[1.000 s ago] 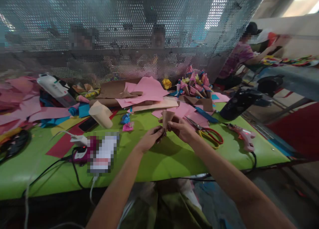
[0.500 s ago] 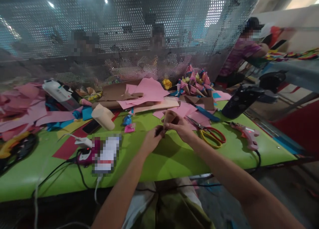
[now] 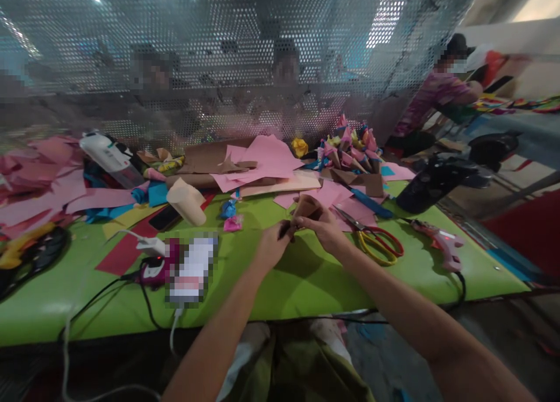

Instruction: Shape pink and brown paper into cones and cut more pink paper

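A brown paper cone [image 3: 306,208] is held between my two hands above the green table [image 3: 245,291], its wide mouth facing up and away. My left hand [image 3: 276,238] pinches the narrow lower end. Higher up, my right hand [image 3: 322,226] grips the side, thumb in front and fingers behind. Part of the cone's tip is hidden by my fingers. Scissors [image 3: 377,244] with red and yellow handles lie to the right of my right hand. Left of my hands are a small blue wrapped piece [image 3: 228,209] and a pink one [image 3: 233,223].
A pink glue gun [image 3: 441,244] lies at the right, near a dark bottle-like object [image 3: 422,186]. Pink paper sheets [image 3: 266,160] and a pile of small paper cones [image 3: 350,148] line the back. A phone [image 3: 192,271] and power strip [image 3: 160,268] sit left. Another person [image 3: 431,98] works beyond.
The cone has tipped from nearly upright to leaning, its mouth turning right. My hands have stayed close together around it. The whole view has shifted slightly.
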Demonstrator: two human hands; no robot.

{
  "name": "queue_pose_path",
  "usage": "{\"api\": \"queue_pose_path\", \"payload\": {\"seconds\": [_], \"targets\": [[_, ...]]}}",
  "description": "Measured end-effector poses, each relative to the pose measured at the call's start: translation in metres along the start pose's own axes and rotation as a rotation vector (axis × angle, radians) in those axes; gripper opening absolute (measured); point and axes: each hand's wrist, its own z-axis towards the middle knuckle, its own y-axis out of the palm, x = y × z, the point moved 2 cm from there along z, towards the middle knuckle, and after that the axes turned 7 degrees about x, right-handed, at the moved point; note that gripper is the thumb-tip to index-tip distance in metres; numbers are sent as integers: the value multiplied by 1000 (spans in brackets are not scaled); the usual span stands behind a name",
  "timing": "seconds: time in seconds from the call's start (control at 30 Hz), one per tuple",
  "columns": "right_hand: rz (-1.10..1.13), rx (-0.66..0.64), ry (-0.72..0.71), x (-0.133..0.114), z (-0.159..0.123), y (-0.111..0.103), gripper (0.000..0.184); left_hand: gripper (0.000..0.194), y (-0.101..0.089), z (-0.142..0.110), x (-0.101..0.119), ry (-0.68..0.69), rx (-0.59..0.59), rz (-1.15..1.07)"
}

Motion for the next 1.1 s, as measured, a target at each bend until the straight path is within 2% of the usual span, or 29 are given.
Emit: {"api": "queue_pose_path", "payload": {"seconds": [0.27,0.5,0.63,0.77,0.9,1.1], "targets": [[11,-25,31,-1,-2,2,58,24,0,-1,-2,-2,24,28],[-58,-66,-49,-5,-7,-3,55,22,-2,-4,1,-9,66,67],[-94,-78,-81,-8,-10,-6,56,23,-2,-7,1,52,123,145],[-145,-48,-97,-9,-12,-9,52,24,-1,-10,2,128,105,258],[-192,-24,-121,-9,-14,-12,52,27,1,-12,4,142,110,277],[-294,-72,-203,-13,-18,-8,44,24,1,-14,2,185,145,357]]}}
